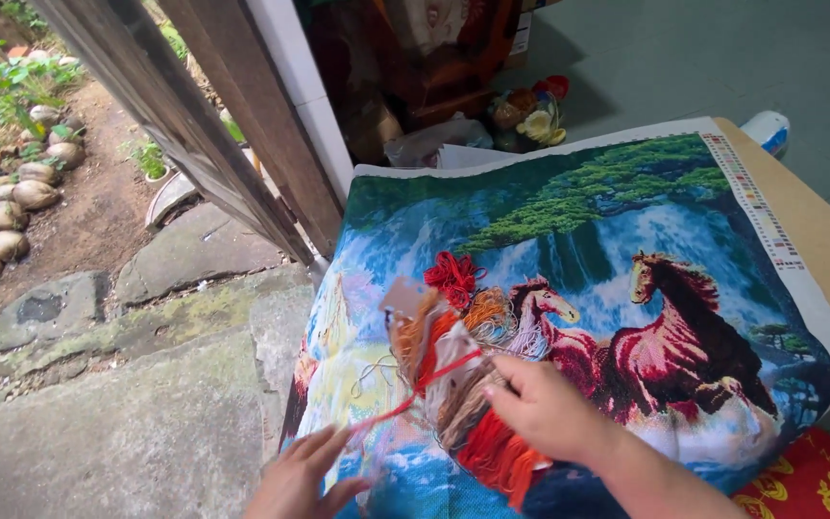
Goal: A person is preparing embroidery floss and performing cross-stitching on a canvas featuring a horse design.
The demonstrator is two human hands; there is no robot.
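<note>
A large cross-stitch canvas (pixel 626 211) with red horses, a waterfall and a green tree lies spread in front of me. On it sits a bundle of loose threads (pixel 453 336) in red, orange, brown and white. My right hand (pixel 540 408) pinches a taut red thread (pixel 434 377) beside the bundle. My left hand (pixel 305 476) rests near the canvas's lower left edge with its fingers spread, close to the thread's lower end. A small skein of red thread (pixel 453 274) lies just above the bundle.
A wooden door frame (pixel 232 125) stands at the upper left, with stone slabs (pixel 146 384) and a row of coconut husks (pixel 12 202) outside. A dark cabinet (pixel 415 67) and artificial flowers (pixel 530 111) stand behind the canvas. A red mat (pixel 818 481) lies at the lower right.
</note>
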